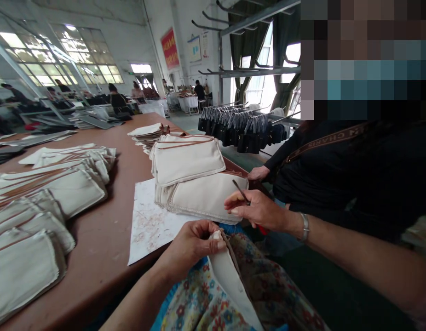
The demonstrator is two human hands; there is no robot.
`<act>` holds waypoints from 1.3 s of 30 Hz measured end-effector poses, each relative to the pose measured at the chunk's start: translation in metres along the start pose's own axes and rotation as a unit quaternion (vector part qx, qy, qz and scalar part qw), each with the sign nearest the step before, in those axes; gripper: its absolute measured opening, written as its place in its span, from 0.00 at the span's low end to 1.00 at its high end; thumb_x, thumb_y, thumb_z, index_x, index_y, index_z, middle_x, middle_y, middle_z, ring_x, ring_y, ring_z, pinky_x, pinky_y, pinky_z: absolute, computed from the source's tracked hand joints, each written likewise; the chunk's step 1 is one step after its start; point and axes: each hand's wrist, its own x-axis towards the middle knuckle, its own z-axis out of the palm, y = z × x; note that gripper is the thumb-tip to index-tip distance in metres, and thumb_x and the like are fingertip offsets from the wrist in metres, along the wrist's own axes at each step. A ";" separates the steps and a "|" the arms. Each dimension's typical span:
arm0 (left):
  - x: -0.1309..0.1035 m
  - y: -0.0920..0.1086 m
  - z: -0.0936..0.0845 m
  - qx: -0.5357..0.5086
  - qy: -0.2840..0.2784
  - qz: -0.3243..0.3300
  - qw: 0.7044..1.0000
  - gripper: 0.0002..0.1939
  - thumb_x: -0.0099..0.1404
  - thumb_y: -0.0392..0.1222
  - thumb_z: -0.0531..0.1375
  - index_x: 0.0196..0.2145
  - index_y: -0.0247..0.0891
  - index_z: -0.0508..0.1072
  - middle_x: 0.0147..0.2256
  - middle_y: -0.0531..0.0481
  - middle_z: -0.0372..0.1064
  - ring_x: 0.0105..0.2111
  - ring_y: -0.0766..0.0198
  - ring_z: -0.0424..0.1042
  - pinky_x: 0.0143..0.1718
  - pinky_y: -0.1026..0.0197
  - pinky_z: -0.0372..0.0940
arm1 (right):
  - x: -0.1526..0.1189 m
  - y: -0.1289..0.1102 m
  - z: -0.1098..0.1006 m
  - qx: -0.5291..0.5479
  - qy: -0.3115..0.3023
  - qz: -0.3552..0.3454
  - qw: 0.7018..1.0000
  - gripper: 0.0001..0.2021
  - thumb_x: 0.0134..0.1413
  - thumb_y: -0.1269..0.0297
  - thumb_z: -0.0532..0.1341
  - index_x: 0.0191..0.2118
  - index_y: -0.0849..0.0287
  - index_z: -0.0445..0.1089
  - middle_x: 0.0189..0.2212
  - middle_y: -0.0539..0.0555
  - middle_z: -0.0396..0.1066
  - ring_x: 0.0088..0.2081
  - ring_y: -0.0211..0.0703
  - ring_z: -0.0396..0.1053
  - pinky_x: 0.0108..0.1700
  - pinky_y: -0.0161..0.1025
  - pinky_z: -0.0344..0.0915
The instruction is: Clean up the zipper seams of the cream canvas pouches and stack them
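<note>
My left hand (195, 241) pinches the top edge of a cream fabric pouch piece (228, 276), which hangs down over my flower-patterned apron (195, 303). Loose threads stick up at the pinched edge. Just to the right and a little higher, my right hand (256, 209) is closed around a slim dark tool (241, 192) whose thin end points up to the left. A bit of red shows below that palm; the rest of the tool is hidden, so its kind is unclear. Behind both hands stands a stack of cream pouches (202, 195) with brown trim.
White paper (147, 225) strewn with thread scraps lies on the brown table (106, 230). More cream pouches (78, 191) are spread along the left. A person in black (337, 170) stands close on my right, one hand at the table edge. Dark items hang from a metal rack (247, 72) behind.
</note>
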 end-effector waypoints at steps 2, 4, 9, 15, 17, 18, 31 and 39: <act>-0.002 0.002 -0.001 0.017 -0.007 0.009 1.000 0.16 0.49 0.41 0.74 0.28 0.31 0.73 0.26 0.52 0.70 0.26 0.69 0.63 0.29 0.67 0.57 | 0.007 0.003 0.013 0.052 -0.050 -0.002 0.997 0.17 0.50 0.68 0.60 0.48 0.63 0.71 0.40 0.54 0.73 0.20 0.28 0.61 0.18 0.26 0.60; -0.005 0.004 -0.001 0.040 0.000 0.008 0.999 0.15 0.52 0.43 0.72 0.29 0.31 0.74 0.27 0.51 0.70 0.27 0.69 0.63 0.30 0.66 0.57 | 0.013 0.005 0.023 0.100 -0.118 0.015 0.988 0.17 0.47 0.70 0.59 0.46 0.63 0.70 0.34 0.51 0.72 0.18 0.27 0.58 0.18 0.27 0.58; -0.010 0.010 -0.007 0.079 0.000 -0.010 0.997 0.14 0.55 0.46 0.70 0.30 0.31 0.75 0.28 0.50 0.70 0.27 0.67 0.62 0.31 0.65 0.57 | 0.020 0.010 0.026 0.084 -0.186 -0.010 0.979 0.13 0.47 0.68 0.64 0.40 0.62 0.69 0.30 0.47 0.67 0.24 0.31 0.61 0.24 0.28 0.59; -0.006 0.009 -0.011 0.097 -0.016 -0.028 0.995 0.08 0.59 0.41 0.64 0.32 0.32 0.75 0.25 0.54 0.66 0.25 0.68 0.59 0.29 0.65 0.54 | 0.019 0.016 0.025 0.089 -0.188 0.034 0.978 0.05 0.51 0.68 0.61 0.34 0.63 0.68 0.22 0.44 0.60 0.19 0.27 0.54 0.19 0.26 0.51; -0.004 0.010 -0.011 0.101 -0.026 -0.028 0.994 0.07 0.59 0.40 0.63 0.32 0.33 0.75 0.25 0.54 0.65 0.25 0.68 0.58 0.29 0.65 0.53 | 0.017 0.016 0.025 0.098 -0.176 0.064 0.977 0.04 0.52 0.67 0.59 0.34 0.62 0.67 0.20 0.42 0.57 0.15 0.27 0.52 0.16 0.27 0.49; -0.003 0.011 -0.010 0.104 -0.033 -0.028 0.994 0.06 0.58 0.39 0.63 0.32 0.33 0.74 0.26 0.54 0.65 0.25 0.68 0.58 0.29 0.65 0.53 | 0.016 0.016 0.025 0.100 -0.170 0.074 0.978 0.04 0.52 0.67 0.58 0.34 0.61 0.66 0.19 0.41 0.56 0.14 0.27 0.52 0.15 0.27 0.49; 0.000 0.005 -0.010 0.075 -0.023 -0.034 0.996 0.15 0.61 0.48 0.64 0.30 0.31 0.72 0.26 0.52 0.64 0.25 0.69 0.58 0.30 0.65 0.52 | 0.016 0.005 0.018 0.059 -0.184 0.071 0.978 0.05 0.55 0.68 0.55 0.36 0.62 0.66 0.19 0.42 0.58 0.13 0.27 0.55 0.13 0.24 0.51; 0.005 0.008 -0.010 0.206 -0.008 0.007 0.978 0.09 0.61 0.41 0.61 0.30 0.32 0.72 0.25 0.55 0.61 0.26 0.69 0.54 0.27 0.65 0.49 | 0.019 0.004 0.022 0.030 -0.177 0.072 0.981 0.10 0.52 0.60 0.63 0.33 0.61 0.65 0.18 0.41 0.58 0.14 0.26 0.54 0.13 0.24 0.50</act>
